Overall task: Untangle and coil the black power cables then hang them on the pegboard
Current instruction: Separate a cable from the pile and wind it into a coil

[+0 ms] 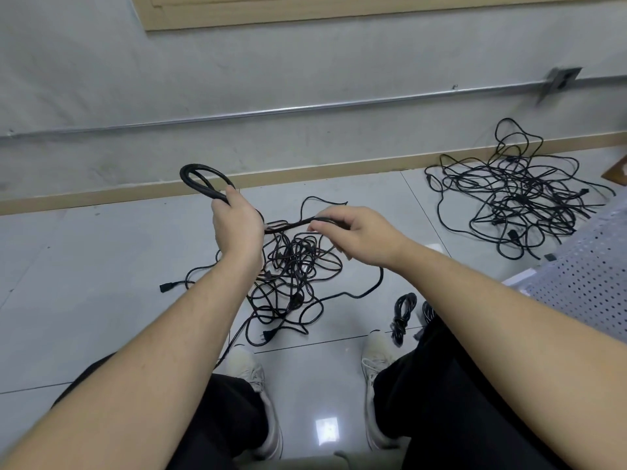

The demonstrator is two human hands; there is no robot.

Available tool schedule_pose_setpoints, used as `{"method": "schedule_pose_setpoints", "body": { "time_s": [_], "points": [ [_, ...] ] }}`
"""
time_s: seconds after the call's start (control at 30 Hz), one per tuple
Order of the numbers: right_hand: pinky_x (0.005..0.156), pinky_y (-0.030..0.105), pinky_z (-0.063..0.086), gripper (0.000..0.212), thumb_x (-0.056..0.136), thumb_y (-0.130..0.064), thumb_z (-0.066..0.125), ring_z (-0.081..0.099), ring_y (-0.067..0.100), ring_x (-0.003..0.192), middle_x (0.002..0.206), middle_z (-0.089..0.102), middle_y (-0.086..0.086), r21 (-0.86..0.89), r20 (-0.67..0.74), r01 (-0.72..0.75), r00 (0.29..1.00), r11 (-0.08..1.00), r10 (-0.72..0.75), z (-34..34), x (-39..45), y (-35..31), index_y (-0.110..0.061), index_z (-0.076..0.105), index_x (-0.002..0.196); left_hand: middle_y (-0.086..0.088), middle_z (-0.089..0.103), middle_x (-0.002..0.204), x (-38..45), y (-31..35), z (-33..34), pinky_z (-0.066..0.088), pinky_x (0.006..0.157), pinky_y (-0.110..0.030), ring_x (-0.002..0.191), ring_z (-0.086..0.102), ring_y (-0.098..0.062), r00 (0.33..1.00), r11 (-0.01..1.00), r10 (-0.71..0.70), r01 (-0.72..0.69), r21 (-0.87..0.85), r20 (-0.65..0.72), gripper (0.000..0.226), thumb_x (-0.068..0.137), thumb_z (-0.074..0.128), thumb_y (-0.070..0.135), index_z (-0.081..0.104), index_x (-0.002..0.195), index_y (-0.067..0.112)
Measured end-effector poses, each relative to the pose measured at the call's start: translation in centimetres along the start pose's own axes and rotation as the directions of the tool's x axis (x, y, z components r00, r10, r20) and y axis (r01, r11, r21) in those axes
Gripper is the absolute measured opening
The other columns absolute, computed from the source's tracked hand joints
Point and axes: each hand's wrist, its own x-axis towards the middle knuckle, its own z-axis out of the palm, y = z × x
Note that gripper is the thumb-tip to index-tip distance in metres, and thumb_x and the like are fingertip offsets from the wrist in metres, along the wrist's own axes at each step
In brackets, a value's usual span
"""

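Glossy grey floor tiles [101, 266] meet a grey wall with a tan skirting strip [305, 171] and a horizontal metal conduit [271, 111]. On the tiles, directly in front of the seated person's pale shoes [251, 371], lies a tangled heap of thin black power cables [291, 273], the landmark for all positions below.

Above the heap and to its left, the left hand [237, 225] grips a partly wound loop of black cable [203, 181]; the fingers are curled round the gathered strands, and the loop stands up beyond the knuckles. Above the heap and to its right, the right hand [353, 232] pinches the same cable's free run [295, 223] between thumb and fingertips, the remaining fingers loosely bent. The free run spans between both hands.

Right of the heap, near the right shoe, two finished black cable coils [403, 313] lie on the tiles. Far right of the heap, close to the skirting strip, a second tangled pile of black cables [515, 195] is spread out. A white perforated panel [590, 266] occupies the right edge.
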Motion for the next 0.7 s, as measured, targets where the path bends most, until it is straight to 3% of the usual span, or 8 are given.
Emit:
{"method": "schedule_pose_setpoints", "body": {
  "time_s": [0.07,0.13,0.27,0.33,0.47,0.53,0.6,0.7],
  "points": [
    [0.057,0.025,0.037,0.029,0.099,-0.029,0.066,0.041,0.007,0.052,0.056,0.044,-0.013,0.028,0.016,0.023,1.0,0.999,-0.023,0.4,-0.1,-0.5,-0.005,0.065,0.083,-0.01,0.066,0.11,0.2,0.3,-0.3,0.052,0.097,-0.053,0.102,0.067,-0.04,1.0,0.999,0.024,-0.024,0.046,0.004,0.052,0.085,0.021,0.061,0.048,0.101,0.019],
    [0.055,0.026,0.033,0.035,0.099,-0.026,0.066,0.036,0.011,0.056,0.061,0.039,-0.004,0.078,0.055,0.049,0.997,0.996,-0.053,0.9,-0.4,-1.1,-0.008,0.053,0.072,-0.01,0.064,0.115,0.2,0.3,-0.5,0.052,0.097,-0.054,0.105,0.066,-0.041,0.999,0.993,0.042,-0.045,0.109,0.03,0.054,0.085,0.021,0.06,0.048,0.105,0.018],
    [0.059,0.025,0.037,0.022,0.101,-0.02,0.06,0.04,0.008,0.058,0.063,0.046,-0.012,0.139,0.081,0.086,0.992,0.987,-0.097,1.6,-0.8,-1.9,-0.019,0.059,0.08,-0.012,0.064,0.113,-0.2,0.2,-0.5,0.054,0.093,-0.054,0.102,0.065,-0.042,0.985,0.952,0.113,-0.144,0.271,0.127,0.052,0.093,0.023,0.059,0.048,0.106,0.015],
    [0.06,0.03,0.04,0.018,0.101,-0.026,0.056,0.043,0.009,0.057,0.062,0.049,-0.012,0.172,0.029,0.126,0.991,0.977,-0.133,1.6,-0.9,-1.9,-0.02,0.062,0.085,-0.014,0.065,0.117,-0.6,0.3,-0.5,0.052,0.095,-0.048,0.106,0.063,-0.039,0.971,0.919,0.149,-0.206,0.335,0.188,0.051,0.103,0.026,0.054,0.052,0.111,0.011],
    [0.065,0.016,0.037,0.018,0.103,-0.015,0.057,0.048,0.0,0.06,0.061,0.054,-0.023,0.068,-0.131,0.212,0.971,0.975,-0.202,1.6,-1.0,-1.9,-0.02,0.066,0.088,-0.017,0.065,0.118,-2.0,0.0,0.1,0.042,0.087,-0.039,0.115,0.059,-0.037,0.911,0.828,0.235,-0.37,0.421,0.339,0.054,0.11,0.023,0.047,0.059,0.117,0.008],
    [0.068,0.02,0.039,0.017,0.101,-0.02,0.06,0.048,0.001,0.065,0.067,0.057,-0.017,0.045,-0.226,0.228,0.95,0.973,-0.213,1.6,-0.8,-1.8,-0.025,0.067,0.087,-0.011,0.063,0.1,-3.0,0.2,0.4,0.038,0.083,-0.037,0.108,0.058,-0.036,0.878,0.815,0.223,-0.406,0.413,0.423,0.056,0.11,0.015,0.049,0.057,0.097,0.014],
    [0.071,0.021,0.042,0.017,0.099,-0.021,0.065,0.05,0.002,0.07,0.073,0.062,-0.008,0.079,-0.313,0.206,0.934,0.975,-0.172,1.3,-0.4,-1.8,-0.023,0.068,0.083,-0.002,0.057,0.093,-4.1,0.8,0.6,0.032,0.083,-0.033,0.099,0.053,-0.027,0.879,0.842,0.14,-0.348,0.413,0.455,0.06,0.108,0.008,0.054,0.055,0.093,0.02],
    [0.067,0.028,0.039,0.028,0.093,-0.024,0.074,0.047,0.011,0.069,0.072,0.055,0.011,0.181,-0.378,0.12,0.925,0.976,-0.044,0.3,0.1,-2.1,-0.003,0.066,0.076,-0.001,0.062,0.09,-5.3,1.3,0.4,0.038,0.08,-0.035,0.09,0.056,-0.025,0.833,0.848,0.084,-0.348,0.4,0.547,0.071,0.103,0.006,0.066,0.059,0.092,0.02]
  ]
}}
